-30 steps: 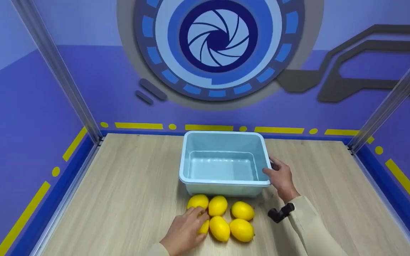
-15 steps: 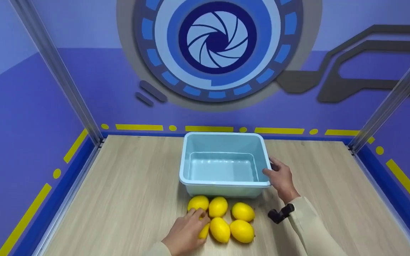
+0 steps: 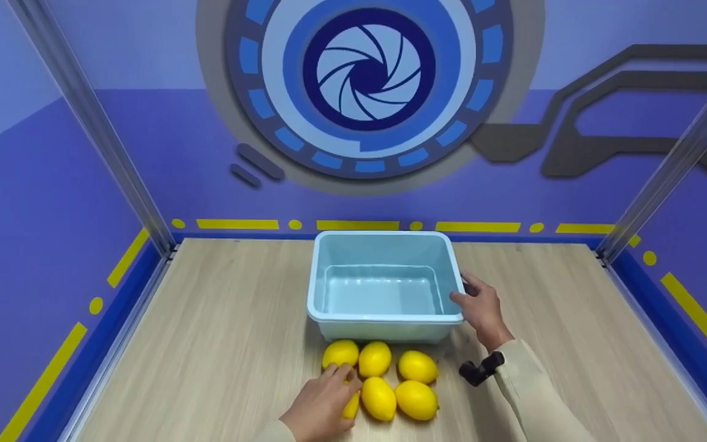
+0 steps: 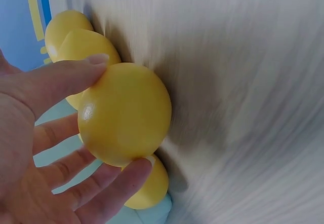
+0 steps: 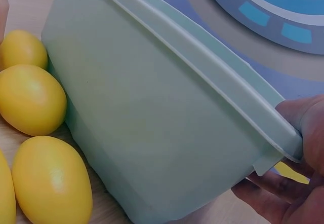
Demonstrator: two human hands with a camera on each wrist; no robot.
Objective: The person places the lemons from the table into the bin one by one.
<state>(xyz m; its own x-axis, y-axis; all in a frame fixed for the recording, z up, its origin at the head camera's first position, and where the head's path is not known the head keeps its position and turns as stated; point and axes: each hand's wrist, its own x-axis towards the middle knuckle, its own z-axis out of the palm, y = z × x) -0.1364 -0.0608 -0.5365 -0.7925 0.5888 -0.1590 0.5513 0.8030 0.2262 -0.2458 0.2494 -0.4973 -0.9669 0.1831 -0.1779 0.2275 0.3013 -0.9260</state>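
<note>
Left hand (image 3: 323, 405)'s clamped on a lemon (image 4: 125, 115), near-left corner of the bunch on the wood table (image 3: 237, 307). Five other lemons (image 3: 379, 399) sit beyond and right of it, one between it and the blue tub (image 3: 384, 331). Tub opens upward, long side running left-right, right hand (image 3: 483, 310) gripping its right rim. Held lemon looks roundish, can't tell its long axis.

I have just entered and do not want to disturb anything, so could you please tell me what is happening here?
A person is working with both hands at a wooden table. The left hand grips one lemon; whether it is lifted is hard to tell. The right hand holds a light blue bin by the rim at its right end. Five other lemons lie close together on the table, on the person's side of the bin.
</note>
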